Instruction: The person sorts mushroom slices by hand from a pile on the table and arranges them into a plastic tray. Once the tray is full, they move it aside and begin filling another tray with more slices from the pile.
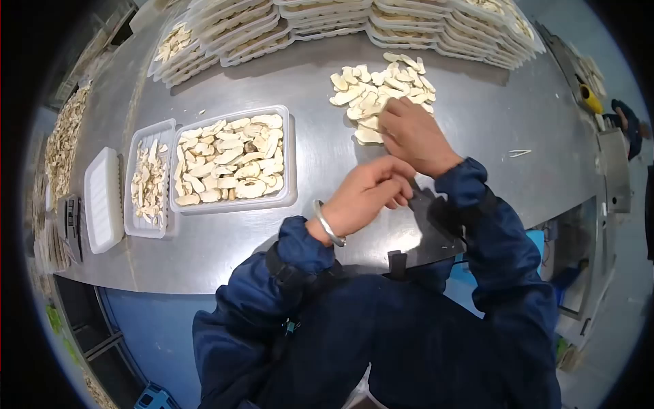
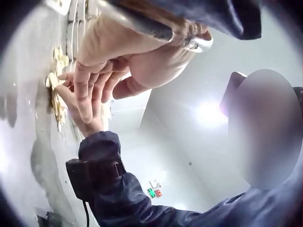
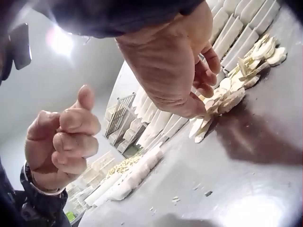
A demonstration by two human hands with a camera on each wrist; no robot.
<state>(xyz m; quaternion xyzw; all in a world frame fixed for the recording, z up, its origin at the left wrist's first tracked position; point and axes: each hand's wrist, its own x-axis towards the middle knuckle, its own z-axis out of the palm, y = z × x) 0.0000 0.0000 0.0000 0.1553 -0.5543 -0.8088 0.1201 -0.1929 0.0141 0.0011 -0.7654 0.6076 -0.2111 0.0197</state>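
Note:
A loose pile of pale mushroom slices point(image 1: 381, 88) lies on the steel table point(image 1: 477, 123). My right hand point(image 1: 409, 136) rests on the pile's near edge. In the right wrist view its fingers point(image 3: 208, 71) curl into the slices point(image 3: 246, 71) with the thumb low beside them. My left hand point(image 1: 368, 194), with a metal bracelet point(image 1: 328, 225) on the wrist, hovers just behind the right one. Its fingers point(image 3: 71, 137) are curled into a loose fist with the thumb up, and it holds nothing. In the left wrist view both hands sit close together beside the slices point(image 2: 54, 82).
A clear tray point(image 1: 291, 157) full of slices stands to the left. Beside it are a narrower tray point(image 1: 133, 225) with smaller pieces and an empty white tray point(image 1: 103, 198). Stacks of filled trays point(image 1: 340, 20) line the far edge. A yellow object point(image 1: 591, 99) lies far right.

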